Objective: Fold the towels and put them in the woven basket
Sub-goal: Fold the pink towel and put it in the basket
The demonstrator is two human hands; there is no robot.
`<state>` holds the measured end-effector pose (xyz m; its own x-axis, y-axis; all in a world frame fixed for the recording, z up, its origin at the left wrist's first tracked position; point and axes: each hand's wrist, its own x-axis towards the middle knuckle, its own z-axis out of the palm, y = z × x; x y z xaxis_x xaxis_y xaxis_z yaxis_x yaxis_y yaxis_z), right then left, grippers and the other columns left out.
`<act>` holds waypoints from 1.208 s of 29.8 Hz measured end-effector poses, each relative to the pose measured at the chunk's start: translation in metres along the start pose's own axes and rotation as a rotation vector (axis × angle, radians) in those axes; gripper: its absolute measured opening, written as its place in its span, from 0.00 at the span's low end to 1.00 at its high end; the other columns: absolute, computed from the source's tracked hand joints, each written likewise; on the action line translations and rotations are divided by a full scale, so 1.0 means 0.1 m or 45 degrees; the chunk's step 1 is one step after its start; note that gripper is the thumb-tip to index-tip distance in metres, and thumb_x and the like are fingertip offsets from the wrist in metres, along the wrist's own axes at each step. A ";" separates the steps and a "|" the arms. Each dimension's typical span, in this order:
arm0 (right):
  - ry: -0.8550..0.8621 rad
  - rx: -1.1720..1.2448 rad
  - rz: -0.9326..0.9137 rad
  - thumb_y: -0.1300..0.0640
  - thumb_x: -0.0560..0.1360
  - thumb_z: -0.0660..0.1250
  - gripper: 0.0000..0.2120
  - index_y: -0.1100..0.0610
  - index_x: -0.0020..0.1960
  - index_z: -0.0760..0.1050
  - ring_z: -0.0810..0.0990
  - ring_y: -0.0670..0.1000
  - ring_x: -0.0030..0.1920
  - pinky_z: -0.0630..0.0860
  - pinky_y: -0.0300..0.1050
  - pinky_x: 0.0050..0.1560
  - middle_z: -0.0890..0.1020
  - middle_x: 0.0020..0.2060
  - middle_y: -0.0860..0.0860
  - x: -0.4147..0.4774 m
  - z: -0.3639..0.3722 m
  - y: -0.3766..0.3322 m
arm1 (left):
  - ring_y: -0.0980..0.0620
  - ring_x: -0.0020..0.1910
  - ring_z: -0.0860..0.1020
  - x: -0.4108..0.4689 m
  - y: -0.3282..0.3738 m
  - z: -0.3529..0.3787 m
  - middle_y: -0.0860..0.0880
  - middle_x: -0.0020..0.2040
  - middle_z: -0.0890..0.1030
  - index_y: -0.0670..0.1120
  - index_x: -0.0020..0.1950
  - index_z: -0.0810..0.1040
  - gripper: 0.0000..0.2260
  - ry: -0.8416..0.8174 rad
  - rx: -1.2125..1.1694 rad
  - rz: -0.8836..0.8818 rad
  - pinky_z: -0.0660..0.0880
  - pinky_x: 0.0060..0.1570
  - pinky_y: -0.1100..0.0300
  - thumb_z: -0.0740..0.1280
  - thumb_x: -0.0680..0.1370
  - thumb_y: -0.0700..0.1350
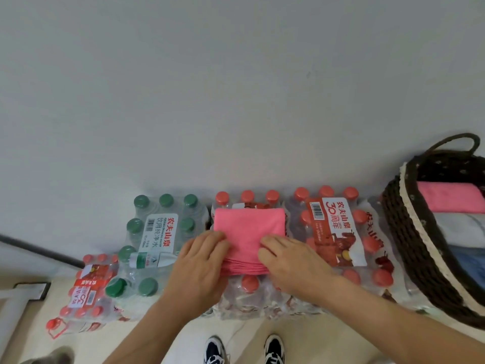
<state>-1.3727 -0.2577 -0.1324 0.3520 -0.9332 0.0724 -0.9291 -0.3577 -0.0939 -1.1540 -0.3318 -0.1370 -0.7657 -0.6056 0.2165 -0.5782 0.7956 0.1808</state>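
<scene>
Head view.

Shoes (pixel 273 348) at bottom edge, toes toward the bottle packs.

Left hand (pixel 202 261): fingers together, laid flat on near-left corner of the pink towel (pixel 246 224). Right hand (pixel 291 261): fingers bent, tips on near-right corner. Cannot tell if it pinches the layers or only presses. Both thumbs hidden.

Towel is folded, with stacked layer edges showing at its near side. It lies on the red-capped bottle pack (pixel 249 292), centre of scene. Woven basket (pixel 409 240) sits well apart at far right and already holds a folded pink towel (pixel 448 197).

Risks (judgement):
- Surface is bottle caps under film, uneven. Pressing a crease could go crooked.
- Near-side layers look loose. Lifting by one corner only would likely fan them open on the way to the basket.
- A loose bottle (pixel 149 260) lies on the green-capped pack (pixel 157 232), just left of the left hand. A nudge could roll it off.

Not visible:
- Basket's right side is cut off, so remaining room is unknown.
- Pale cloths (pixel 456 227) under the basket's pink towel are indistinct.
- Grey blur at bottom left is unidentifiable.
</scene>
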 end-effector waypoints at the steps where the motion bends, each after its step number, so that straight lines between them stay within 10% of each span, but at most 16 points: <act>1: 0.002 0.020 0.008 0.58 0.66 0.54 0.12 0.55 0.45 0.72 0.82 0.54 0.45 0.81 0.46 0.37 0.81 0.48 0.54 0.01 -0.01 0.00 | 0.44 0.59 0.73 0.01 0.04 0.02 0.46 0.61 0.76 0.45 0.60 0.77 0.20 -0.008 0.035 0.048 0.68 0.57 0.52 0.67 0.69 0.50; 13: 0.057 -0.234 -0.016 0.57 0.71 0.58 0.13 0.55 0.53 0.75 0.79 0.52 0.36 0.75 0.45 0.37 0.81 0.40 0.50 -0.06 0.08 -0.20 | 0.51 0.40 0.75 0.09 0.27 0.00 0.52 0.42 0.77 0.48 0.45 0.78 0.12 -0.213 -0.015 0.190 0.75 0.40 0.58 0.58 0.74 0.51; 19: -0.394 0.521 0.394 0.48 0.79 0.61 0.08 0.51 0.52 0.73 0.76 0.49 0.40 0.70 0.44 0.39 0.78 0.41 0.47 0.22 -0.45 0.14 | 0.52 0.35 0.75 0.29 0.10 -0.09 0.54 0.36 0.78 0.50 0.48 0.74 0.12 -0.200 -0.502 -0.317 0.71 0.36 0.56 0.55 0.74 0.53; 24: -0.250 0.994 0.705 0.46 0.77 0.64 0.08 0.50 0.48 0.76 0.80 0.49 0.44 0.77 0.48 0.44 0.81 0.43 0.48 0.28 -0.32 0.34 | 0.46 0.37 0.79 0.37 0.10 0.04 0.49 0.39 0.81 0.46 0.51 0.75 0.13 0.071 -0.403 -0.548 0.73 0.35 0.54 0.60 0.79 0.54; 36: -0.120 0.901 0.921 0.44 0.73 0.69 0.20 0.48 0.63 0.73 0.74 0.50 0.54 0.73 0.47 0.59 0.71 0.53 0.49 0.30 -0.19 0.35 | 0.50 0.46 0.74 0.52 0.07 0.16 0.47 0.52 0.76 0.51 0.62 0.76 0.16 -0.044 -0.398 -0.881 0.71 0.48 0.57 0.65 0.77 0.55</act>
<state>-1.3972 -0.2975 -0.1152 -0.2325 -0.9217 -0.3104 -0.6529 0.3844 -0.6526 -1.2024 -0.3576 -0.1396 -0.2688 -0.9603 -0.0744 -0.8268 0.1904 0.5293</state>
